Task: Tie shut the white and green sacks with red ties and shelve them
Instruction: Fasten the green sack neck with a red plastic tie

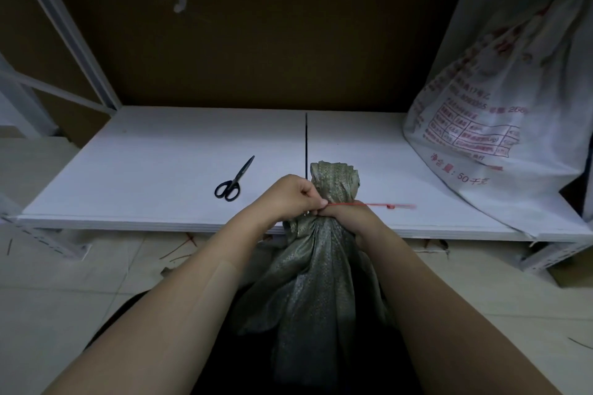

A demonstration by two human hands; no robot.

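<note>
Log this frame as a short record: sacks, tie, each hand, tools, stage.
green sack: dull green woven sack, upright, neck gathered
tie: thin red tie around that neck, tail pointing right
left hand: pinches the tie
right hand: grips the sack's neck
white sack: white printed sack at right end of white shelf board
tool: black-handled scissors on the board
stage: green sack not yet shelved

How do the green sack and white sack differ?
The green sack stands off the shelf, in front; white sack sits on it, at right. Green sack is plain; white sack bears red print. At the green sack's neck the left hand pinches a red tie, the right hand grips; white sack is untouched. Both look filled.
</note>
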